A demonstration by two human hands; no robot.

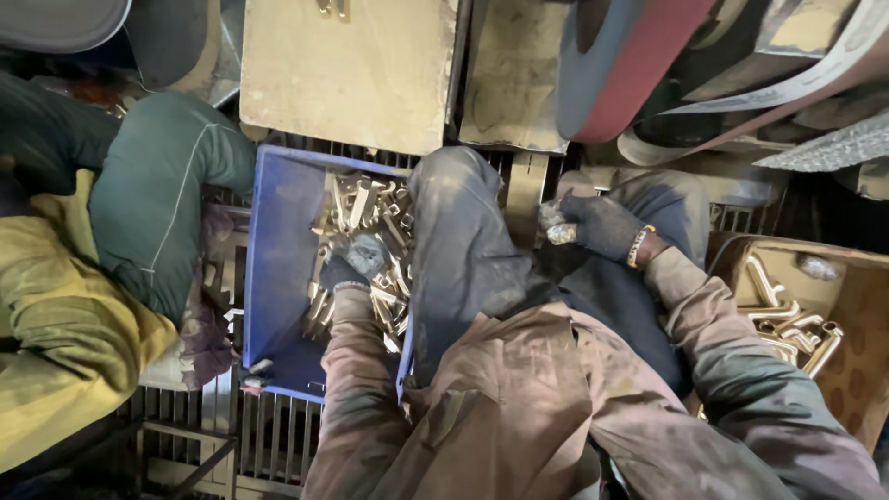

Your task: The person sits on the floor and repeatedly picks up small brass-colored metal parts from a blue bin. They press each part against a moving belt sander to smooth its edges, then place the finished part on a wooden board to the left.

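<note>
brown jacket: dusty sleeves (519, 407) of the person fill the lower middle, one arm going to each side.
grey trouser leg: the person's knee (458, 241) rises between the two hands and covers the right edge of the crate.
neighbour: another person sits at the left, in a green trouser leg (157, 204) and a yellow top (65, 315); their hands do not show.
metal grate: a floor grate (269, 435) carries the crate and shows bare below its near edge.
sanding belt: a red and grey belt (630, 65) runs across the top right corner.
blue crate: a plastic crate (278, 268) stands on the grate left of the knee; its left half is bare, its right half is full.
cardboard box: an open box (857, 315) stands at the right edge with bent brass pieces (787, 324) inside.
brass parts: a heap of small brass-coloured parts (366, 213) lies against the right wall of the crate, from the far edge down to the middle.
left hand: the gloved left hand (356, 264) is down in the heap, fingers curled into the parts; i cannot tell if it grips one.
right hand: the gloved right hand (602, 227) is above the right thigh, well apart from the crate, fingers pressed together around a small shiny piece (558, 227).
bracelet: a beaded band (639, 245) sits on the right wrist.
</note>
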